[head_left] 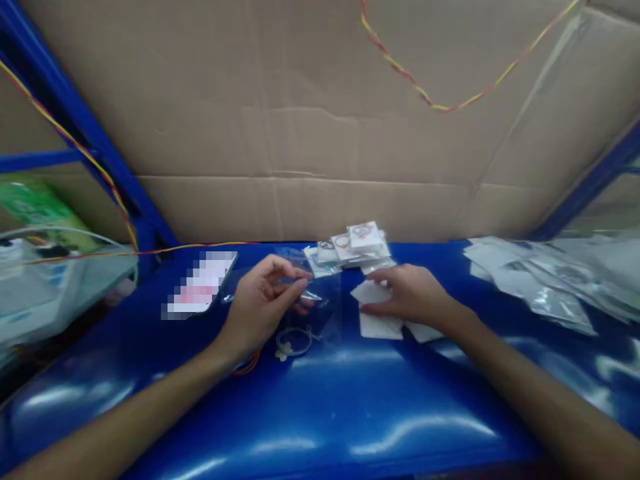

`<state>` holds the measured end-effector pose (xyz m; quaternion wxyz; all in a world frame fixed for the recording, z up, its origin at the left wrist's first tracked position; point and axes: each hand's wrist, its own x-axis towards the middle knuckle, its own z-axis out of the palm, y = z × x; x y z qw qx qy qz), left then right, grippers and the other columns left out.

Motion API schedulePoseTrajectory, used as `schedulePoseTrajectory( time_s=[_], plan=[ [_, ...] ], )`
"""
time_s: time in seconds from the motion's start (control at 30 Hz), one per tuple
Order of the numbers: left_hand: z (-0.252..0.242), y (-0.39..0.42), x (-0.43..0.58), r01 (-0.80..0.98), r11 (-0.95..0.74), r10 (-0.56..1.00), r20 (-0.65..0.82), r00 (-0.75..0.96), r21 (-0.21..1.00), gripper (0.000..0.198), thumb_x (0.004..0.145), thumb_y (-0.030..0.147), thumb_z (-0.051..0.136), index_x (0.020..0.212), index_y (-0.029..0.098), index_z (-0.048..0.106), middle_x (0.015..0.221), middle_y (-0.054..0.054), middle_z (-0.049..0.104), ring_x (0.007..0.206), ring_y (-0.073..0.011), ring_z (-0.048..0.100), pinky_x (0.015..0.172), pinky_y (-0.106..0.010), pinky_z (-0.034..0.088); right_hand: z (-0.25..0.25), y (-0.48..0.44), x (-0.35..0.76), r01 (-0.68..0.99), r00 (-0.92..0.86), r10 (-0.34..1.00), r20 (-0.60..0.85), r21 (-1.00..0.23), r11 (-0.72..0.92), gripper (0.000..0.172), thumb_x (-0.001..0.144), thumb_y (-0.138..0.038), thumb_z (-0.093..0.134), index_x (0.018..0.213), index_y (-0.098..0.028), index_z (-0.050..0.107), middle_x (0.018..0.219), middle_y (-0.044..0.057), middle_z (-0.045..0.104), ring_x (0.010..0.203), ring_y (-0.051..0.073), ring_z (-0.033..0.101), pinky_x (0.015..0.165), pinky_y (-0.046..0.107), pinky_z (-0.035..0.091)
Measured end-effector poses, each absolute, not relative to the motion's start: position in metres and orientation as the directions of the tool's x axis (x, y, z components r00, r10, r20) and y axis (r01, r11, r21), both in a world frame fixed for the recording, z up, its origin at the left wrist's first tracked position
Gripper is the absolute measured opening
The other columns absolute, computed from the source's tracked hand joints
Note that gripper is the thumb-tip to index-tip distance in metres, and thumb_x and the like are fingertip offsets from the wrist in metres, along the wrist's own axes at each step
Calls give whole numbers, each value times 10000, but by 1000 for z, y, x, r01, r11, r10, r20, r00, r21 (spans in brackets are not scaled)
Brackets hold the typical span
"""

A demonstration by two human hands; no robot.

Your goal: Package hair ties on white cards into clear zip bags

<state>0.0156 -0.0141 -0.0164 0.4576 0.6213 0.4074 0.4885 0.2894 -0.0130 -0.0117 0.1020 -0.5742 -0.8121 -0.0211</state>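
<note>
My left hand [270, 293] is pinched closed, thumb against fingertips, above clear plastic bags [327, 320] lying on the blue surface. What sits in the pinch, if anything, is too fine to make out. My right hand [410, 293] grips a white card [373, 293] between thumb and fingers, tilted over more white cards [380, 327]. Below my left hand lies a pale loop bracelet [294, 341] with a small flower-like charm. Orange loops [249, 363] show partly from under my left wrist. Beyond both hands is a pile of small bagged cards [357, 245] holding ring-shaped items.
A phone [203, 283] lies at the left on the blue table [320, 413]. At right is a spread of clear bags and white cards [535, 280]. Cardboard [320, 120] stands behind, with a twisted red-yellow wire [425, 97] hanging before it. Blue frame posts [100, 133] flank the sides.
</note>
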Motion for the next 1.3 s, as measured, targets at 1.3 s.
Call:
schedulePoseTrajectory(
  time_s=[1.3],
  plan=[
    [-29,-24,22,107,-31,942,-7,336,994,399,713,280,869,1070,129,773,905,-96,828,769,-223,777,712,-312,639,4,-19,277,13,-9,904,428,-904,428,677,788,-300,824,1412,-238,569,892,6,643,588,143,663,377,229,546]
  ],
)
